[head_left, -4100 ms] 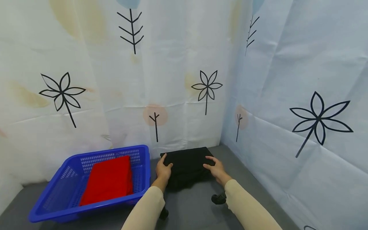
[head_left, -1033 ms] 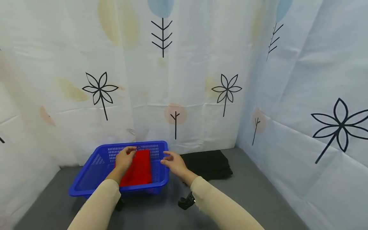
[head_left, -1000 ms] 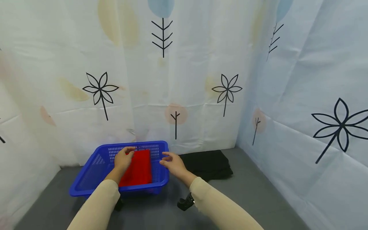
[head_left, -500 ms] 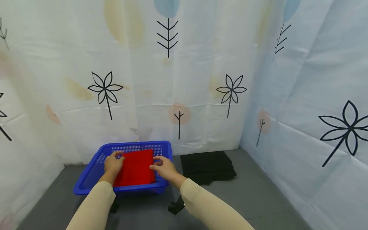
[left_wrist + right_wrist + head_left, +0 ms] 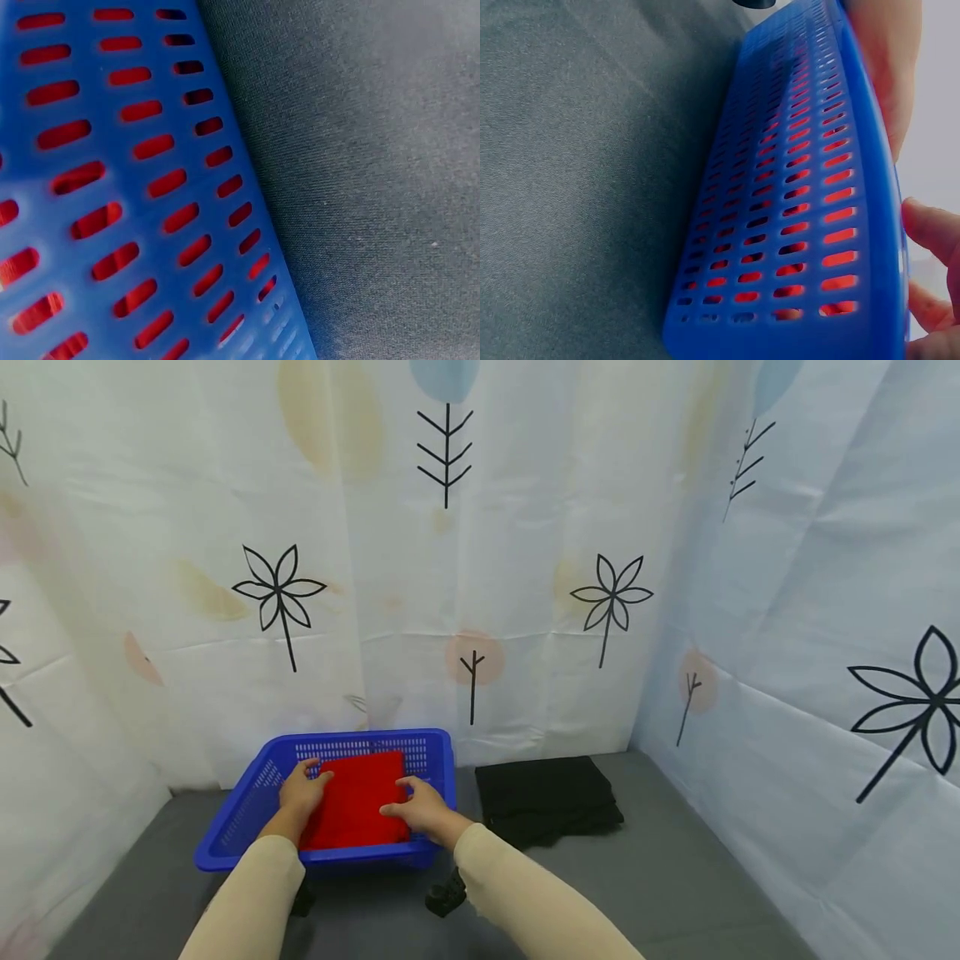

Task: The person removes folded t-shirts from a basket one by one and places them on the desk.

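Note:
A folded red cloth [image 5: 356, 806] lies inside a blue slotted plastic basket [image 5: 375, 856]. My left hand [image 5: 302, 793] is at the cloth's left edge, thumb over its top, some fingers hidden. My right hand [image 5: 423, 810] reaches over the basket's near right side, thumb and forefinger spread apart at the cloth's right edge. In the right wrist view, the right hand's fingertips [image 5: 926, 225] show just past the basket rim. The left wrist view shows the basket wall [image 5: 112, 172], red cloth behind its slots; the left hand's grip is not clear there.
A folded black cloth [image 5: 551, 797] lies on the grey table [image 5: 645, 877] to the right of the basket. Printed white curtains [image 5: 525, 527] stand behind and at both sides. Small dark wrist cameras [image 5: 446, 893] hang below my sleeves.
Both hands left the black cloth, which now lies flatter, and moved left to the basket. Over the last second they lowered to the red cloth's two sides; the cloth has not visibly moved.

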Motion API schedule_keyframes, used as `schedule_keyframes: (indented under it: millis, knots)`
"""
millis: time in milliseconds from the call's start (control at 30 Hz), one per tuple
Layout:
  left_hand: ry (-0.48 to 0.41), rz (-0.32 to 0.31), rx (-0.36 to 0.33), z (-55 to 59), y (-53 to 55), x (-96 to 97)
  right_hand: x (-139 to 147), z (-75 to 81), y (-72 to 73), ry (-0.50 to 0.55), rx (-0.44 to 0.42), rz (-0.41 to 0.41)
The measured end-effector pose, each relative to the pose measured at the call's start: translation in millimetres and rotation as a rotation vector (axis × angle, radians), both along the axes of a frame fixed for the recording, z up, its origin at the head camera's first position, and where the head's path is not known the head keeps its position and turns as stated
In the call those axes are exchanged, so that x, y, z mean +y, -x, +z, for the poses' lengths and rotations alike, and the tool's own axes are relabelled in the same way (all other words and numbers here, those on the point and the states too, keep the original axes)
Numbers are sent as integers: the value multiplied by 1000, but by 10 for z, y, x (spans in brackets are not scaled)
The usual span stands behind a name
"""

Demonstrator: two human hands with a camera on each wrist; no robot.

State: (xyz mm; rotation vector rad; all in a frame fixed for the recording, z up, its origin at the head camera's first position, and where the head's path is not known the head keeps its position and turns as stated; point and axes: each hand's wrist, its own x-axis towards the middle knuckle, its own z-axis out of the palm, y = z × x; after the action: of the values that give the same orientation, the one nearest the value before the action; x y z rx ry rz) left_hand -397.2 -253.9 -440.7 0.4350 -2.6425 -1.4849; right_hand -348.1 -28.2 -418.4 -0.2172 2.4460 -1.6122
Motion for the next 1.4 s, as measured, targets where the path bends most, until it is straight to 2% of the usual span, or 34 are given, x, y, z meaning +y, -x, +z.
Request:
schedule_keyframes:
  millis: [167, 533, 767, 1133, 1400]
  knots:
    - [-21, -21, -13, -14, 43, -22, -55, -28, 48, -20, -21, -9]
    - [-60, -4, -45, -81, 111, -84, -100, -62, 109, 44, -196, 25]
    - [-64, -34, -86, -49, 128, -58, -106, -89, 158, 56, -234, 5]
    - [29, -33, -88, -74, 143, -50, -134, -121, 185, 2, -271, 17]
    - [3, -102, -115, -124, 177, -31, -156, -124, 206, 12, -300, 37]
